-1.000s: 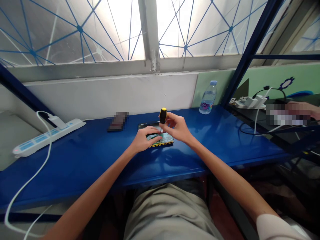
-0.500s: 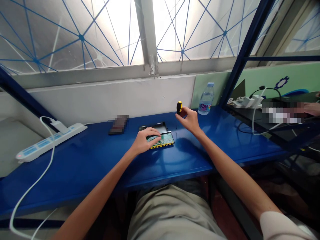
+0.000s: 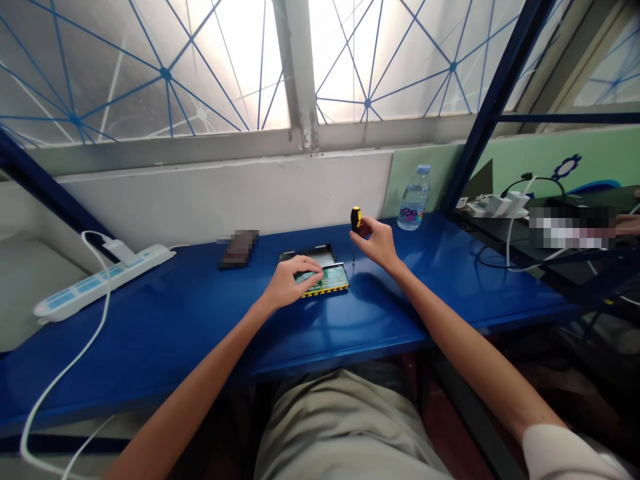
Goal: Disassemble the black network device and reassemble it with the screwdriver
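A green circuit board (image 3: 334,275) with a yellow-and-black terminal edge (image 3: 327,291) lies on the blue table. My left hand (image 3: 290,280) rests over its left part, fingers stretched out and thumb apart, hiding that side. Just behind the board is a black plastic cover or case (image 3: 327,255), partly covered by my fingers. In my right hand (image 3: 376,241) is an upright screwdriver (image 3: 356,219) with a black and yellow handle, pinched between thumb and fingers. Its thin shaft points down beside the board's right end, near the tabletop; whether the tip touches anything I cannot tell.
A blurred dark flat object (image 3: 239,249) lies to the left at the back. Further left is a white power strip (image 3: 105,283) with a cable. A water bottle (image 3: 414,199) stands back right. Beyond the blue post, another person's hand (image 3: 627,225) shows near a dark desk.
My right hand has come slightly down and left with the screwdriver, whose tip sits a little lower. My left hand stays on the board.
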Demonstrator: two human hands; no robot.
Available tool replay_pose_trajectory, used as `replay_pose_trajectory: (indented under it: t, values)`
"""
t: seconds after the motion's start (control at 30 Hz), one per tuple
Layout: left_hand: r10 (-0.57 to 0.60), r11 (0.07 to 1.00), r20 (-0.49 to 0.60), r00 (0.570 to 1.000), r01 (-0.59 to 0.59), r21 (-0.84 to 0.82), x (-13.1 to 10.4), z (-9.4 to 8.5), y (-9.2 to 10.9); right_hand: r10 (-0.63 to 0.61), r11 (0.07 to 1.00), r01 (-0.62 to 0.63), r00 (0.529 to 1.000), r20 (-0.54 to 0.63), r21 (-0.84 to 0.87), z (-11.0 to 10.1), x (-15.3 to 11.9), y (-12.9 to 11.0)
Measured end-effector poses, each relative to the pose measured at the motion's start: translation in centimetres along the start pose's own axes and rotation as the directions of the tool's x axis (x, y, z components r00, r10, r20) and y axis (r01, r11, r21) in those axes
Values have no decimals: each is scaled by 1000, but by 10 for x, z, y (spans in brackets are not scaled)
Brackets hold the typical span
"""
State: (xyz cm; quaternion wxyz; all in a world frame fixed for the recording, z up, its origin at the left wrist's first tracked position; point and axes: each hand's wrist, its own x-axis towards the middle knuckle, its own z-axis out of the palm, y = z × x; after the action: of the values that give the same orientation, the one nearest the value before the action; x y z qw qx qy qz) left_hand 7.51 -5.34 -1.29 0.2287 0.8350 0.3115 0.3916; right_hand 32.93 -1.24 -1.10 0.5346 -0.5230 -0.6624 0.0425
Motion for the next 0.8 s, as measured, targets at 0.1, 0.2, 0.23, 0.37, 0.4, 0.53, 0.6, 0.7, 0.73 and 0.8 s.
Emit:
replay_pose_trajectory:
  t: [0.1,0.2,0.23,0.37,0.4,0.53,0.6,0.7,0.73,0.8]
  values:
    - [4,1000,8,1000,-4,10,0,0,0,19,1000,-19,1000,4,2,1,-1,-2]
    - [7,1000,11,1000,-7,17,0,-1,1,28,1000,-28,1000,-1,0,1,-2,-5]
    - [7,1000,12,1000,-7,17,0,-1,1,28,1000,-28,1000,-3,-1,1,-2,-6]
    - [10,1000,13,1000,-11,12,0,0,0,15,1000,-15,1000,-11,13,0,-3,-12]
    - [10,1000,12,1000,-10,12,0,0,-1,10,1000,-9,1000,-14,25,-1,-3,-14]
    - [6,1000,4,1000,-6,25,0,1,-2,-4,995,8,999,-45,94,-4,-1,-17]
    - [10,1000,3,1000,-10,30,0,2,-3,-1,992,9,998,-63,129,-5,-1,-18]
    - [15,999,5,1000,-15,41,0,2,-5,15,984,-3,997,-70,180,-5,-1,-19]
    - [12,999,-1,1000,-12,49,0,3,-5,25,979,-10,997,-67,206,-5,-2,-20]
    - [7,997,-30,1000,-4,75,0,3,-6,51,958,-34,997,-51,286,-5,-3,-24]
